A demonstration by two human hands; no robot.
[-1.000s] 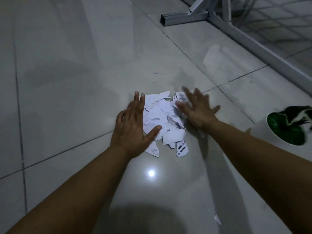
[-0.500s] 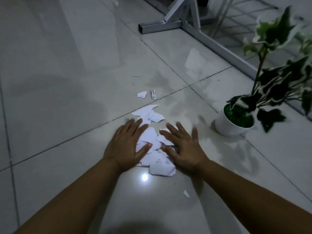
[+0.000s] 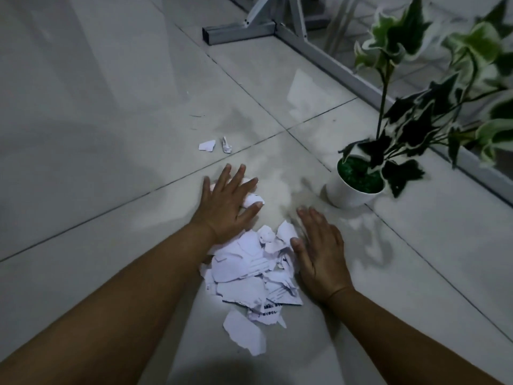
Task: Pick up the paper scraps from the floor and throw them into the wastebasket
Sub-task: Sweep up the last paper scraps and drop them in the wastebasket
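Observation:
A pile of torn white paper scraps (image 3: 249,276) lies on the grey tiled floor between my forearms. My left hand (image 3: 226,201) lies flat on the floor beyond the pile, fingers spread, palm down over a few scraps (image 3: 254,200) that stick out under its fingers. My right hand (image 3: 319,251) rests palm down against the pile's right edge, fingers apart and slightly blurred. Two small loose scraps (image 3: 207,145) lie farther away, past my left hand. No wastebasket is in view.
A white pot with a green-and-white leafy plant (image 3: 355,184) stands close to the right of my right hand. A grey metal frame (image 3: 241,31) runs along the floor at the back and right. Open tiles spread to the left.
The pile has been drawn nearer to me. My left hand has reached forward onto scraps beyond it. My right hand has shifted to the pile's right side. The view has tilted up.

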